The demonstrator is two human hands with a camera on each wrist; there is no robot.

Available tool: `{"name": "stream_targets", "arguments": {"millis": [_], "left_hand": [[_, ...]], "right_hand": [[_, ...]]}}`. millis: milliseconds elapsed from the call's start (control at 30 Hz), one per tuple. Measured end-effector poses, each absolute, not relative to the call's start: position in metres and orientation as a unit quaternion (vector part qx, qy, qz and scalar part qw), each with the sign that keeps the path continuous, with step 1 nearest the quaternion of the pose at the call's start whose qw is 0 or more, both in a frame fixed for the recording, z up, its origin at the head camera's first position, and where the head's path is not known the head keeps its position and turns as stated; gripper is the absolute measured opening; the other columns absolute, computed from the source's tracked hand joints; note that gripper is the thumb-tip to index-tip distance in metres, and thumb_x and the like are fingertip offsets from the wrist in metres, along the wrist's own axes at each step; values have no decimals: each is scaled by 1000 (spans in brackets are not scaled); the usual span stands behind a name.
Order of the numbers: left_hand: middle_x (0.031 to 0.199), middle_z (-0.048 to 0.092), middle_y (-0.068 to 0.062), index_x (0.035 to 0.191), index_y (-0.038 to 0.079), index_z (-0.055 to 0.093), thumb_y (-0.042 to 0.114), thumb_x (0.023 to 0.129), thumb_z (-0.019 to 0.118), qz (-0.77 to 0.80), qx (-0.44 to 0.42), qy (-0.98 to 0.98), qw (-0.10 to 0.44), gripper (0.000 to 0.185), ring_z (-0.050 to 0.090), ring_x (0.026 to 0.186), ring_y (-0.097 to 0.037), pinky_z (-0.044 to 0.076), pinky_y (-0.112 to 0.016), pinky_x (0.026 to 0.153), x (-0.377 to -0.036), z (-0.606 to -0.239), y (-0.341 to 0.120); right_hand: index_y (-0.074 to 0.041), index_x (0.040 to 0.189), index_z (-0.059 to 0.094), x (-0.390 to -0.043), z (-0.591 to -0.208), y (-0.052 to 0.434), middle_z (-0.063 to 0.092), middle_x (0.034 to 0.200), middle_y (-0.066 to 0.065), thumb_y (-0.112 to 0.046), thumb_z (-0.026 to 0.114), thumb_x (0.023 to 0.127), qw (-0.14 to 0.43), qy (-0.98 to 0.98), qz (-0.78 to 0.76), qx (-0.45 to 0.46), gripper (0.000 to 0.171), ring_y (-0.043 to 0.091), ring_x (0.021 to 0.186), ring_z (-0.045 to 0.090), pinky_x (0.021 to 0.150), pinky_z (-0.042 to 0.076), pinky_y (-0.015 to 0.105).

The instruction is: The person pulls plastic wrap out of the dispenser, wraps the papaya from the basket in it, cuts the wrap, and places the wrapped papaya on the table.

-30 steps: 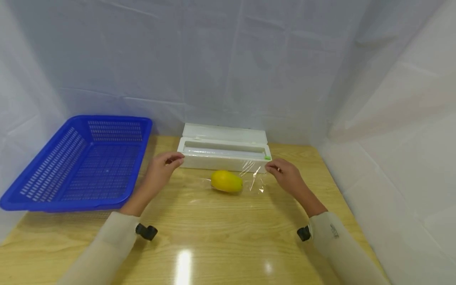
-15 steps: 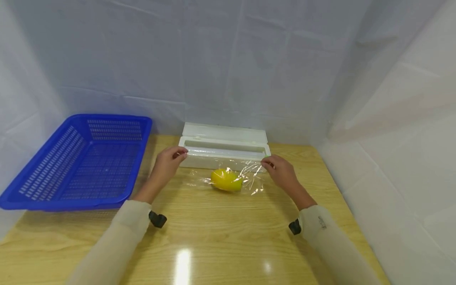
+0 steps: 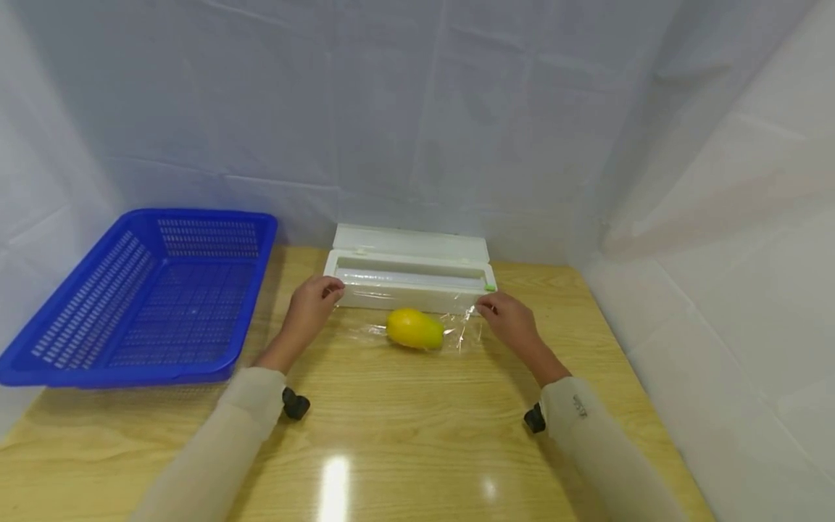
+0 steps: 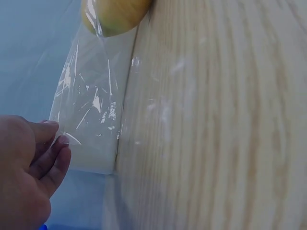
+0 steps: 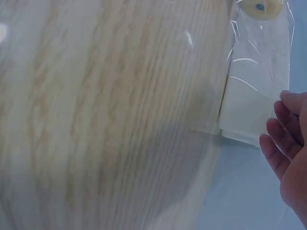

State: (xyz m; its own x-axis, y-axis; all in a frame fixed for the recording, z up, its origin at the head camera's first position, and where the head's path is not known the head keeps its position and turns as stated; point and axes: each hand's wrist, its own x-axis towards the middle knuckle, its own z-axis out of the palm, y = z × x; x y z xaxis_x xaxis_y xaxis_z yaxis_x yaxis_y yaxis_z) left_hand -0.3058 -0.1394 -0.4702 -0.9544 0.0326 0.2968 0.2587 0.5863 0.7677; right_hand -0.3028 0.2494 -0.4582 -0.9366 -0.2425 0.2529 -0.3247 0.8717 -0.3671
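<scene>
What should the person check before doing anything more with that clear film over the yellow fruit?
1. Left hand pinches the film's left edge: ok.
2. Right hand pinches the right edge: ok, though its fingertips are partly hidden.
3. Film is stretched over the yellow fruit: ok.
4. Film is cut free of the white dispenser box: cannot tell.
5. Film lies smooth: not ok, wrinkles show near the right hand.
6. Blue basket stands apart from the work: ok.
</scene>
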Motion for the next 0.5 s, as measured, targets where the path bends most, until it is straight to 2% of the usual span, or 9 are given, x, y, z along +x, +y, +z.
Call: {"name": "stream_targets", "arguments": {"millis": [200,367,500], "left_hand": [[102,66,-18,106,-1,71,11,98,66,-439,-76,-880,163,16,63,94,-33,53,-45,83,-303,-479,-138],[97,67,-16,101,-1,71,11,96,68,-428,-63,-885,173,13,63,90,-30,52,-42,81,-301,-485,-138],[92,66,-15,95,0,71,14,95,69,-415,-58,-890,179,14,61,87,-30,49,-43,79,-302,-487,-139]], "right_hand": [[-12,116,73,-302,-464,245,74,105,5,-27,63,101,109,-965,199,132,24,20,87,67,76,55,43],[-13,110,72,-303,-468,241,71,91,2,-29,61,101,102,-969,194,113,21,16,75,60,67,50,37],[-13,105,71,-303,-471,239,69,86,1,-29,61,100,96,-972,193,91,19,16,71,57,65,47,35]]}}
